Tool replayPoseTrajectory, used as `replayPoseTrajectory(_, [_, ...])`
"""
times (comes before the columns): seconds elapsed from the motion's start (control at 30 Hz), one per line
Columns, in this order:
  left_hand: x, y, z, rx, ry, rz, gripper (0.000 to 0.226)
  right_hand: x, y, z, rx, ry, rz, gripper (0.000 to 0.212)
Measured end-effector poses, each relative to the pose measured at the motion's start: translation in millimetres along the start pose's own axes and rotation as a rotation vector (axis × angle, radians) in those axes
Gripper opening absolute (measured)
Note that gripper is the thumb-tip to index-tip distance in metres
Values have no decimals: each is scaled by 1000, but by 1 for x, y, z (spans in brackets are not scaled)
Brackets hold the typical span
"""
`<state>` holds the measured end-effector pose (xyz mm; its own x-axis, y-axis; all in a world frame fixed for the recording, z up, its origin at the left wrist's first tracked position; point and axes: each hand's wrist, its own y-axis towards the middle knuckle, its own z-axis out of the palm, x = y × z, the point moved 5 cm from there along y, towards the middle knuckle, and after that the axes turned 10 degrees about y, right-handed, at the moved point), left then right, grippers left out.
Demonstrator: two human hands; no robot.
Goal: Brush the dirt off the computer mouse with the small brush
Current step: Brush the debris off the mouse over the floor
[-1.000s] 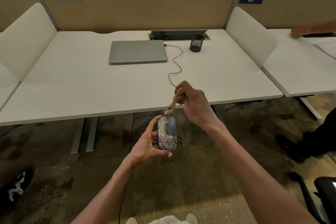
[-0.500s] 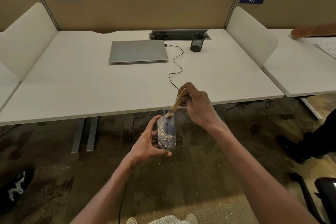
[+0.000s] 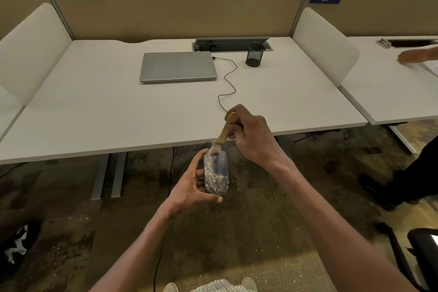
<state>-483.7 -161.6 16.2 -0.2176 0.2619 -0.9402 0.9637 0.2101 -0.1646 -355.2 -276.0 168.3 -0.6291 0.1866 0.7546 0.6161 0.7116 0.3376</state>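
Both hands are up in front of the counter (image 3: 99, 111), over the floor. Left hand (image 3: 193, 187) grips the computer mouse (image 3: 216, 174), fingers curled round its side; pale dirt specks cover its top. Small brush (image 3: 224, 131) bristles touch the mouse's far end, w/ right hand (image 3: 251, 136) clenched round the wooden handle.

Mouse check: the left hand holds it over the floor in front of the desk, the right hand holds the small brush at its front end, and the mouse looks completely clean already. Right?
Not quite. The head view shows the mouse speckled with pale dirt, not clean. The rest stands: the left hand holds it over the floor, and the right hand holds the small brush at its front end.
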Motion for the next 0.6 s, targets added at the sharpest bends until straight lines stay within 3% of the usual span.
replayPoseTrajectory(0.2, [3, -1, -1, -1, -30, 2, 126, -4, -2, -3, -74, -59, 59, 14])
replayPoseTrajectory(0.33, [2, 1, -3, -7, -28, -7, 127, -2, -2, -7, -158, -41, 75, 16])
replayPoseTrajectory(0.6, [0, 0, -2, -24, -14, -22, 129, -6, -6, -8, -156, -36, 154, 25])
